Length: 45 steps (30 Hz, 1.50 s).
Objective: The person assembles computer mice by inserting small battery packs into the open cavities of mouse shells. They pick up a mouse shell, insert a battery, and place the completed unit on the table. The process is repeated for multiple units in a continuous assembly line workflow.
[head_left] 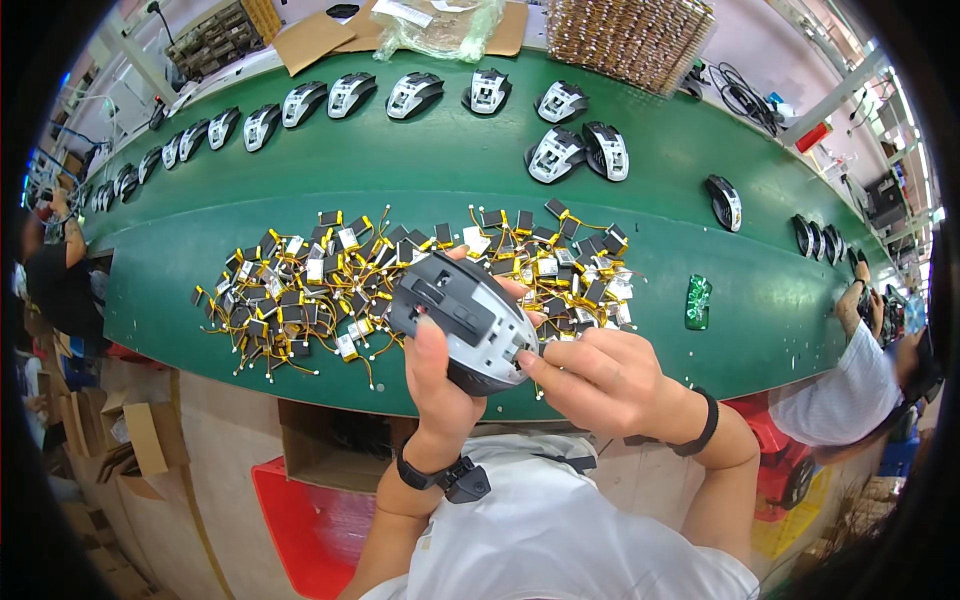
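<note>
My left hand [437, 395] is wrapped around a black and white computer mouse [478, 318], its thumb on the near side and other fingertips showing past the far side. The mouse is tilted, with a slot and openings in its white part. At its right end my right hand [620, 378] is pinched, fingertips touching the white edge; what they hold, if anything, is too small to make out. Beneath and behind the mouse, small battery packs with yellow tape and thin wires [292, 300] lie heaped on the green table [420, 165].
More half-built mice [351, 95] stand in a long row along the far side. A green packet [698, 302] lies right of the batteries. A partitioned tray [632, 42] sits at the back. Below are a red bin [290, 525] and cartons. Other people [845, 390] sit at both ends.
</note>
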Tool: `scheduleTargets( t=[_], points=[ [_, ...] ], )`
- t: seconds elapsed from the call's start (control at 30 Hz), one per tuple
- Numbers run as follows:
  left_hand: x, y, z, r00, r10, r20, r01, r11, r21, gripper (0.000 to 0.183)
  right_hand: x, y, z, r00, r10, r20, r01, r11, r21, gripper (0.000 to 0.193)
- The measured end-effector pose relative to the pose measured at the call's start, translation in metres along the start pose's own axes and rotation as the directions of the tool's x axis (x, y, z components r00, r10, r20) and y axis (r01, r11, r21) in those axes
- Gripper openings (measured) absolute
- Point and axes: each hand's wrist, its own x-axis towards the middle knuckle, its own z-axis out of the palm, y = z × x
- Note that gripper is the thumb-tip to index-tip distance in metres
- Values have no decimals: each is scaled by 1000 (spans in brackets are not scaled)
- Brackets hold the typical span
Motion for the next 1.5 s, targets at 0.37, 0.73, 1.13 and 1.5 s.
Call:
scheduleTargets(
  t=[0.37,0.73,1.13,1.5],
  points=[
    [3,-6,-1,997,-10,-76,9,1000,-19,76,-8,-4,12,951,296,92,-310,923,226,29],
    [-1,0,-14,996,81,49,-82,996,21,102,-8,-14,32,536,551,640,-653,-210,728,20],
    [-4,-2,-22,997,67,31,-68,996,54,106,-7,-13,44,500,567,654,-635,-273,722,16],
    [13,-7,-46,999,42,18,-42,999,7,87,-25,-10,38,455,609,649,-562,-369,740,32]
  ],
)
